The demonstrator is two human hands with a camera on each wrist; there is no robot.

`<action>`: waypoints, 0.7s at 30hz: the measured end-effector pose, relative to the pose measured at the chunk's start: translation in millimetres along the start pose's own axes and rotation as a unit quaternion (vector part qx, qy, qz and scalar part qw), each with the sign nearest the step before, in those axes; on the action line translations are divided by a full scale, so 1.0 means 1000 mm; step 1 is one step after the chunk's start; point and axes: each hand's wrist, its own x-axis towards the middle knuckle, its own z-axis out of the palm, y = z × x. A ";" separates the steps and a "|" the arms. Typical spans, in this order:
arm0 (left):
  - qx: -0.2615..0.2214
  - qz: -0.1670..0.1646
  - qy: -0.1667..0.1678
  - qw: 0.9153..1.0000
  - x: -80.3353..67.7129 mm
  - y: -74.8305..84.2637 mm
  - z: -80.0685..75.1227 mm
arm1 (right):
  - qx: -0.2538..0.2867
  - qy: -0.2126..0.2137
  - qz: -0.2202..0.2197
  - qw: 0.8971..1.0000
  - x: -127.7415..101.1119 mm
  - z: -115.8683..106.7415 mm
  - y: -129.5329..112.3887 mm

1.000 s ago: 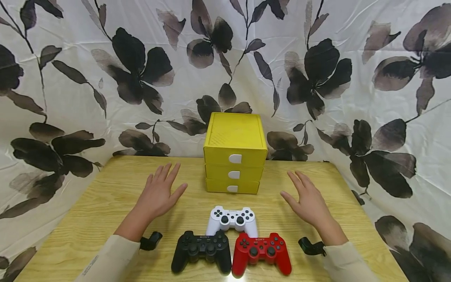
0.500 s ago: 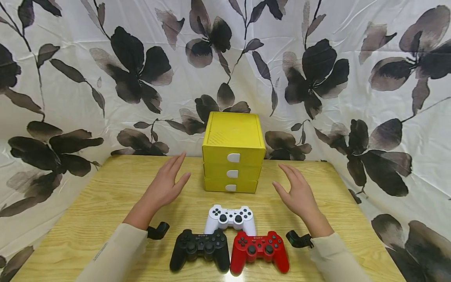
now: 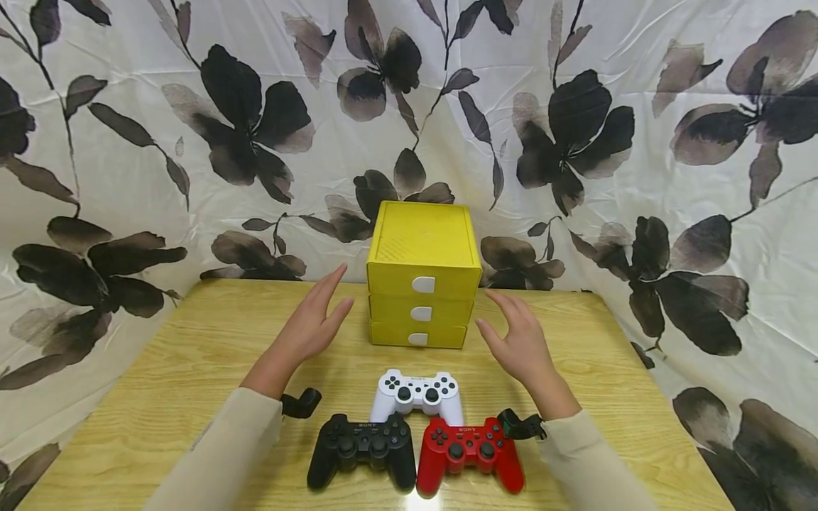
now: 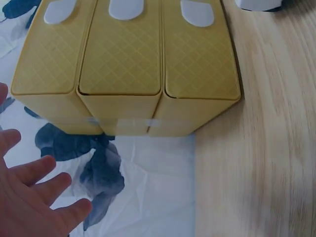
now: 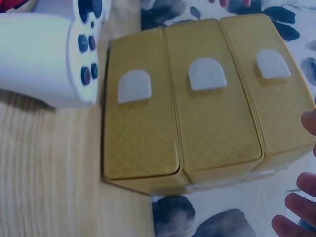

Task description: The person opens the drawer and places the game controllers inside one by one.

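Both hands flat-fingered, holding nothing. Left hand hovers just left of the yellow three-drawer box; right hand just right of it; neither touches it. Box sits at the back centre of the wooden tabletop, all three drawers shut, white tab handles facing the person. In front: white gamepad, then black gamepad and red gamepad side by side at the near edge. Floral cloth behind.
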 end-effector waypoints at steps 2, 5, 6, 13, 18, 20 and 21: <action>-0.011 -0.002 -0.005 1.000 0.002 0.000 0.000 | 0.005 0.004 -0.008 1.000 0.002 0.002 -0.002; -0.032 -0.005 -0.012 0.999 0.006 0.001 0.000 | 0.006 0.007 -0.016 1.000 0.005 0.004 -0.005; -0.043 -0.006 -0.014 0.999 0.007 0.002 0.000 | 0.005 0.008 -0.018 1.000 0.006 0.004 -0.006; -0.119 -0.020 -0.030 0.992 0.017 0.006 -0.002 | 0.006 0.009 -0.026 1.000 0.011 0.006 -0.014; -0.148 -0.030 -0.038 0.988 0.024 0.007 -0.002 | 0.018 0.020 -0.031 0.999 0.014 0.010 -0.018; -0.158 -0.032 -0.039 0.986 0.026 0.008 -0.003 | 0.027 0.022 -0.032 0.999 0.016 0.012 -0.019; -0.163 -0.032 -0.039 0.985 0.028 0.008 -0.003 | 0.034 0.022 -0.032 0.999 0.018 0.013 -0.020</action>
